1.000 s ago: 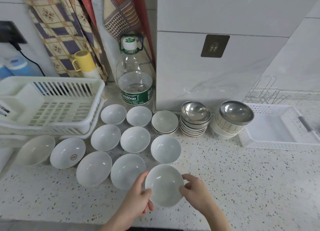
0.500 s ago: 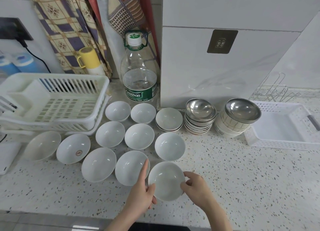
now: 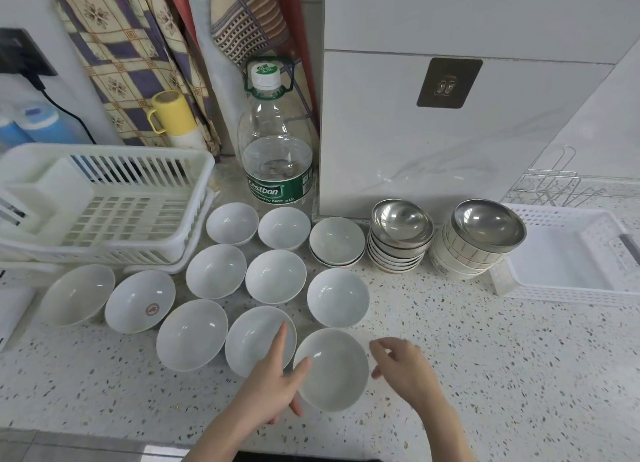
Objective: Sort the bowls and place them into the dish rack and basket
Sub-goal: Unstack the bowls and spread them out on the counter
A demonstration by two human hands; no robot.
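With dish rack (image 3: 104, 198) and basket (image 3: 568, 253) both bare and every bowl out on the counter (image 3: 485, 357), barely begun: left hand (image 3: 273, 385) touching nearest white bowl (image 3: 330, 370), right hand (image 3: 403, 364) loose, just clear.

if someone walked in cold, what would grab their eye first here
First, the spread of white bowls laid open-side up across the speckled counter, with the left hand touching the nearest bowl and the right hand open just beside it. Next, the shiny steel bowls stacked by the wall, and the big water bottle behind, beside the empty white dish rack.
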